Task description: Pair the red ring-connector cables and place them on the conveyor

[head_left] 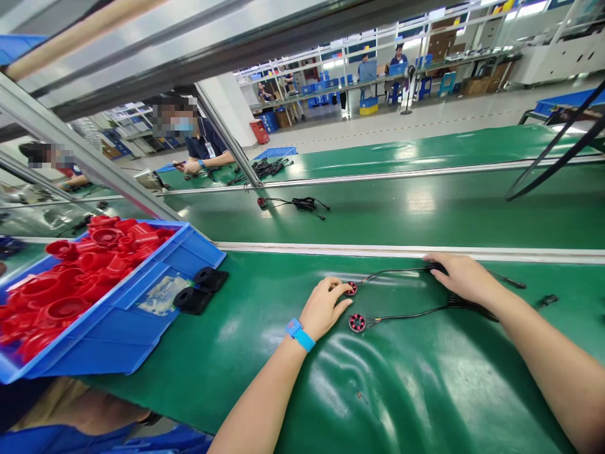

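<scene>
my left hand (324, 306) pinches one round red-and-black connector (351, 288); its twin (357, 323) lies face-up just nearer me. their black cables (406, 312) run rightward, away from the blue bin (142, 296), under my right hand (460, 277), flat on them.

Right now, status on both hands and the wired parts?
Left hand fingers on one round red-and-black wired part. Right hand presses the black cable bundle. Second round part lies free on the green belt.
</scene>
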`<state>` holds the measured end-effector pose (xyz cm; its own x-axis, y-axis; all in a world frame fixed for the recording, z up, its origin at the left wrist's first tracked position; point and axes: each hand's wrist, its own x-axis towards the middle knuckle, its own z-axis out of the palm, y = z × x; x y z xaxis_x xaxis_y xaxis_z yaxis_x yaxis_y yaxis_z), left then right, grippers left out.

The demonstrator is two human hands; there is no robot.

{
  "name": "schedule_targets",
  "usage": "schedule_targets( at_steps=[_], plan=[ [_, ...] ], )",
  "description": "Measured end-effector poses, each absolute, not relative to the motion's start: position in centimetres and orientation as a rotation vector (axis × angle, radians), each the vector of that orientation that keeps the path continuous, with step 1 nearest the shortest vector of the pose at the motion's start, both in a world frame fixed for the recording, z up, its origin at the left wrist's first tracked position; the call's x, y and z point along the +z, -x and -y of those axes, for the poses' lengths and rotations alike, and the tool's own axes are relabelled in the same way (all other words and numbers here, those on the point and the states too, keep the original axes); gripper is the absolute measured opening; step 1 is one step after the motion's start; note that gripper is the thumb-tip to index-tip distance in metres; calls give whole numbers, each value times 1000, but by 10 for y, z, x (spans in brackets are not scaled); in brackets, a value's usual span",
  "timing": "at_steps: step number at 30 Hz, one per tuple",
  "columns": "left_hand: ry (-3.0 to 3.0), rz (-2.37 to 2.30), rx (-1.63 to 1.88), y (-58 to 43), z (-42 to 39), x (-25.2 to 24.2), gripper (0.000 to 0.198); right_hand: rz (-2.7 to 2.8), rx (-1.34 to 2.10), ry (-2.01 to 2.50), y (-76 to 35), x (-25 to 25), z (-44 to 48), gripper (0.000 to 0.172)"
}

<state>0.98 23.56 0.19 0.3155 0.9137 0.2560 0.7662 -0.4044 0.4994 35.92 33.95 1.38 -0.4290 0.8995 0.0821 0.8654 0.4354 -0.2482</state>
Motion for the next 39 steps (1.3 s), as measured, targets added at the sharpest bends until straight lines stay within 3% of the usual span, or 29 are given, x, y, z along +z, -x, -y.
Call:
schedule_targets(
  at_steps=[5, 10, 14, 16, 19, 22, 29, 35, 39],
  plan=[
    [-2336, -1411, 692, -16, -239, -5, 17, 2746, 323, 1802, -384, 41, -328, 16],
    [-2338, -1373, 725, -20, -238, 0, 19, 2579, 582, 1462, -348, 56, -308, 44],
    [-2366, -1468, 816, -19, -234, 10, 34, 2365, 1011, 1133, -273, 41, -298, 49],
    [-2424, -1523, 854, -19, -231, 15, 41, 2305, 1210, 1050, -246, 28, -298, 47],
    [-2569, -1591, 812, -19, -227, 22, 43, 2273, 1361, 1010, -230, 14, -299, 29],
    [-2723, -1626, 701, -23, -226, 26, 41, 2240, 1409, 986, -234, 10, -299, 23],
    [-2758, -1643, 672, -29, -221, 29, 37, 2142, 1551, 959, -240, 12, -300, 28],
    [-2883, -1653, 537, -34, -216, 29, 19, 2282, 1103, 1012, -237, 6, -295, 17],
    [-2936, -1654, 513, -37, -215, 25, 25, 2235, 1254, 1005, -238, 6, -295, 17]
  ],
)
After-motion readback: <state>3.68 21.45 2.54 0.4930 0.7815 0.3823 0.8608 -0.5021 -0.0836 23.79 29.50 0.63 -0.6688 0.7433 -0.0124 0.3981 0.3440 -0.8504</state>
